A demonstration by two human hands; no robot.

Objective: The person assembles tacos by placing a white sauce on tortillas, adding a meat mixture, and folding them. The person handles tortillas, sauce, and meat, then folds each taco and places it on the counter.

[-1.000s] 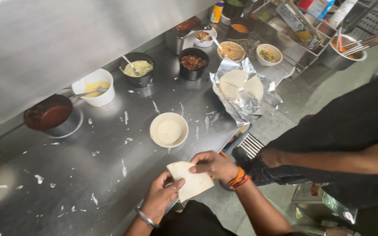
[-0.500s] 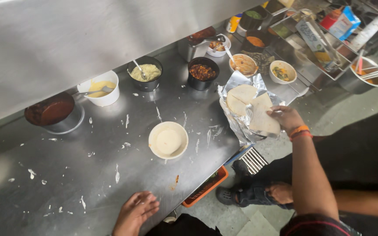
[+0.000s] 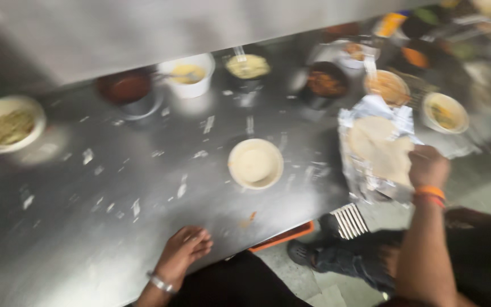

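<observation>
Since half a second ago the view has slid left, so a white bowl of greenish food [image 3: 9, 126] now shows at the counter's far end. Right hand [image 3: 426, 166] stays on the flatbreads [image 3: 379, 149] in the crinkled foil [image 3: 370, 111], fingers curled, looks like pinching the top one's edge, too blurry to be sure. Left hand [image 3: 184, 252] rests flat on the steel counter [image 3: 86, 227], fingers loosely together, holding nothing. Bowl of pale batter [image 3: 255, 164] sits between the hands.

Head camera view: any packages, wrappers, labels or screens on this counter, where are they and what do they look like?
Crumpled silver foil wrapper: counter's right edge, opened flat, holding pale round flatbreads; right hand on them.
Yellow-orange container: far right, too blurred to tell its kind.
No screens or signs in view.
</observation>
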